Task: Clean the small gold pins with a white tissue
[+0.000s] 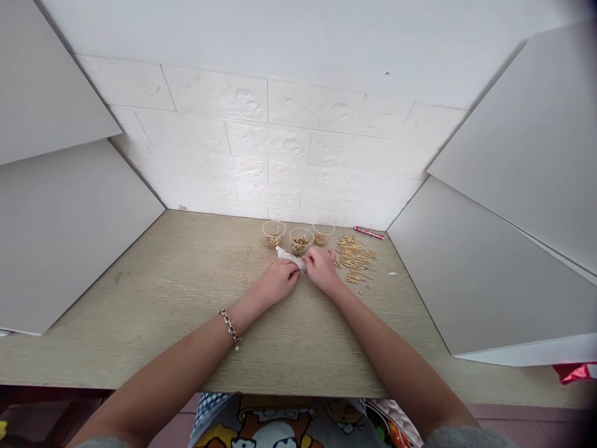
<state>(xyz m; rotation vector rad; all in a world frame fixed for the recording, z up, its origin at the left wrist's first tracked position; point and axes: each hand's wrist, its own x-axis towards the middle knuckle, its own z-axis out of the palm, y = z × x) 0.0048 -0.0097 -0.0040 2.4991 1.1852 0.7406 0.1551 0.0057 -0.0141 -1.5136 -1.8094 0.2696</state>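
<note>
- white, crumpled, thin sheet (pixel 286 254): located between both hands, just in front of three clear, round plastic cups (pixel 263 230); paper or film, cannot tell which; likely light, limp and easily torn; best gripped at its gathered edges
- left hand (pixel 278 279): fingers curled, pinching the sheet's near edge; right hand (pixel 321 267): fingers closed, pinching its right end; fingertips partly hidden
- slender, gold-coloured, metallic-looking pins (pixel 354 255): heaped right of the right hand; probably stiff, smooth, slippery
- brown, wood-grained surface (pixel 186 292): streaked, matte
</note>
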